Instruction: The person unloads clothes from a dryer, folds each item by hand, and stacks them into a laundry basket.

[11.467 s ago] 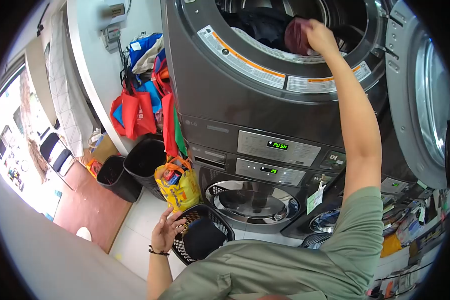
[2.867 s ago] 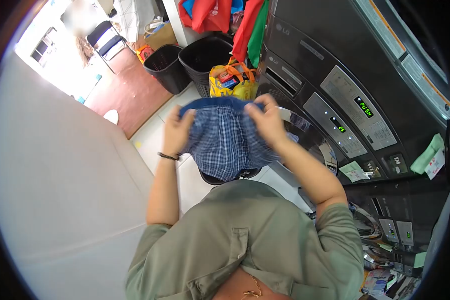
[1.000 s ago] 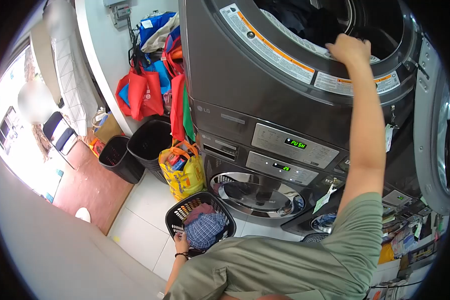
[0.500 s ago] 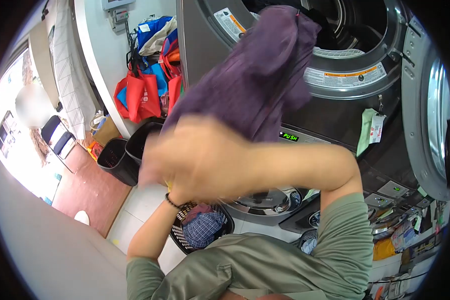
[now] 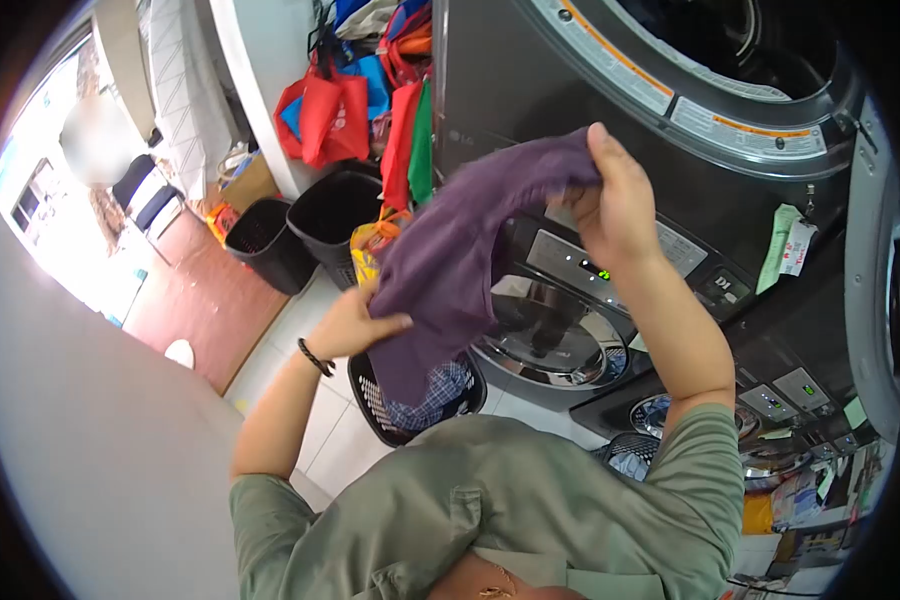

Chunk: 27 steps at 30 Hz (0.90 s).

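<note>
A purple garment [image 5: 450,240] is stretched between my two hands, bunched and curved, so its exact kind does not show. My left hand [image 5: 355,322], with a dark bracelet at the wrist, grips its lower left edge. At the upper right, my right hand [image 5: 620,200] pinches the other end between thumb and fingers. Below the cloth stands a black laundry basket [image 5: 395,438] holding a blue checked cloth [image 5: 432,400]. Beyond my right hand is a dark front-loading machine [image 5: 500,95] with its round upper opening uncovered.
The open machine door [image 5: 875,270] juts out at the right. Below is a closed lower round door [image 5: 555,330]. Black bins [image 5: 260,245] and red bags [image 5: 325,115] sit at the left wall. Another basket [image 5: 635,455] with clothes stands lower right. A blurred person shows outside.
My hands, one crossing over the other before, have moved apart. The purple garment has come down from in front of the machine's opening and now spans between them. The view has shifted.
</note>
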Motion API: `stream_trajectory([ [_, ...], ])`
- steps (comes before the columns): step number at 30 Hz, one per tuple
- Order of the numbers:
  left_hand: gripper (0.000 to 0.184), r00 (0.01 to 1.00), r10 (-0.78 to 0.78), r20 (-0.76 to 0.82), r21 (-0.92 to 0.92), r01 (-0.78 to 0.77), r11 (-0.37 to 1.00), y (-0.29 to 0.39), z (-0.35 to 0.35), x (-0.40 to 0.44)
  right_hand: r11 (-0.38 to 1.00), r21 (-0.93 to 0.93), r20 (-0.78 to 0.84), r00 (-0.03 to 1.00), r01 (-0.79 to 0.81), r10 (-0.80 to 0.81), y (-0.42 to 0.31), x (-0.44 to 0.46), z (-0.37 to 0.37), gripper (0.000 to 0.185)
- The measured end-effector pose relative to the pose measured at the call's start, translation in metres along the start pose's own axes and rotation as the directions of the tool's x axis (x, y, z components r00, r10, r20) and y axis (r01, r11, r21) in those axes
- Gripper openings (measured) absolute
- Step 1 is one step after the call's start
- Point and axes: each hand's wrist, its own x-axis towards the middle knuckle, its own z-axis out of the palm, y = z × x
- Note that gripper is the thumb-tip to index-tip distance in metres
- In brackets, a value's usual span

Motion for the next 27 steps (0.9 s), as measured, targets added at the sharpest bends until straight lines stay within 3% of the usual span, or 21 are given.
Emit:
stream_trajectory([
  [2, 0.025, 0.981, -0.111, -0.160, -0.076, 0.100, 0.992, -0.004, -0.019, -0.005, 1.000, 0.020, -0.082, 0.997, 0.002, -0.001, 0.015, 0.020, -0.025, 0.030],
  [3, 0.015, 0.972, 0.007, -0.236, -0.163, -0.047, 0.985, -0.012, -0.024, -0.001, 1.000, 0.021, -0.123, 0.992, -0.017, 0.019, 0.024, 0.027, -0.033, 0.029],
  [5, 0.015, 0.983, -0.039, -0.178, -0.327, -0.022, 0.945, -0.011, -0.048, -0.006, 0.999, 0.027, -0.206, 0.977, -0.046, 0.051, 0.036, 0.035, -0.040, 0.028],
  [6, 0.015, 0.955, -0.049, -0.294, -0.347, -0.059, 0.936, -0.003, -0.051, -0.009, 0.993, 0.070, -0.253, 0.961, -0.092, 0.107, 0.038, 0.035, -0.040, 0.027],
  [7, 0.016, 0.912, -0.059, -0.405, -0.362, -0.101, 0.927, 0.005, -0.053, -0.010, 0.996, 0.058, -0.200, 0.977, -0.067, 0.078, 0.041, 0.035, -0.041, 0.027],
  [8, 0.018, 0.873, -0.097, -0.479, -0.496, -0.177, 0.850, -0.003, -0.056, -0.006, 0.998, 0.047, -0.147, 0.988, -0.043, 0.049, 0.045, 0.034, -0.044, 0.026],
  [9, 0.018, 0.848, -0.020, -0.530, -0.649, -0.390, 0.653, -0.017, -0.053, 0.002, 0.999, 0.037, -0.094, 0.995, -0.019, 0.022, 0.051, 0.034, -0.047, 0.025],
  [11, 0.020, 0.870, -0.047, -0.490, -0.840, -0.457, 0.292, -0.056, -0.028, 0.008, 0.998, 0.052, -0.067, 0.997, 0.033, -0.030, 0.071, 0.038, -0.046, 0.024],
  [12, 0.026, 0.911, 0.073, -0.406, -0.409, -0.253, 0.877, -0.121, 0.007, 0.002, 0.996, 0.061, -0.055, 0.997, 0.058, -0.054, 0.085, 0.037, -0.047, 0.023],
  [14, 0.043, 0.997, -0.078, -0.021, -0.613, 0.049, 0.789, -0.116, 0.070, -0.015, 0.996, -0.085, -0.025, 0.999, 0.026, -0.028, 0.120, 0.032, -0.060, 0.023],
  [15, 0.054, 0.974, -0.148, 0.173, -0.635, 0.226, 0.739, -0.113, 0.101, -0.023, 0.987, -0.160, -0.014, 1.000, 0.011, -0.014, 0.141, 0.028, -0.070, 0.022],
  [16, 0.052, 0.965, -0.178, 0.191, -0.805, 0.258, 0.534, -0.102, 0.123, -0.028, 0.967, -0.234, -0.056, 0.994, -0.105, 0.095, 0.160, 0.020, -0.081, 0.024],
  [17, 0.048, 0.983, -0.120, 0.142, -0.934, 0.174, 0.313, -0.127, 0.141, -0.031, 0.926, -0.354, -0.033, 0.992, -0.128, 0.125, 0.183, 0.015, -0.102, 0.027],
  [19, 0.046, 0.966, -0.256, 0.047, -0.990, 0.079, 0.120, -0.096, 0.132, -0.033, 0.929, -0.179, -0.006, 0.945, -0.323, 0.327, 0.201, -0.014, -0.112, 0.039],
  [21, 0.053, 0.998, -0.057, -0.032, -0.989, -0.040, -0.142, -0.068, 0.109, -0.032, 0.873, -0.277, -0.140, 0.916, -0.401, 0.376, 0.218, -0.046, -0.109, 0.047],
  [22, 0.065, 0.985, -0.106, -0.135, -0.960, -0.156, -0.231, -0.039, 0.101, -0.031, 0.798, -0.331, -0.229, 0.864, -0.503, 0.449, 0.245, -0.063, -0.116, 0.052],
  [23, 0.069, 0.958, -0.178, -0.223, -0.939, -0.260, -0.224, -0.028, 0.102, -0.028, 0.692, -0.314, -0.273, 0.760, -0.650, 0.590, 0.265, -0.083, -0.114, 0.063],
  [24, 0.069, 0.970, -0.193, -0.146, -0.951, -0.191, -0.243, -0.029, 0.106, -0.023, 0.513, -0.218, -0.247, 0.556, -0.830, 0.794, 0.276, -0.105, -0.104, 0.076],
  [25, 0.068, 0.976, -0.207, -0.068, -0.957, -0.123, -0.264, -0.032, 0.112, -0.020, 0.257, -0.094, -0.154, 0.269, -0.962, 0.951, 0.282, -0.123, -0.093, 0.088],
  [26, 0.067, 0.975, -0.223, -0.015, -0.965, -0.072, -0.251, -0.037, 0.120, -0.018, 0.055, -0.002, -0.019, 0.055, -0.999, 0.998, 0.291, -0.139, -0.084, 0.101],
  [27, 0.065, 0.971, -0.238, 0.038, -0.971, -0.020, -0.237, -0.041, 0.125, -0.015, -0.044, 0.053, 0.265, -0.029, -0.998, 0.964, 0.322, -0.157, -0.092, 0.091],
])
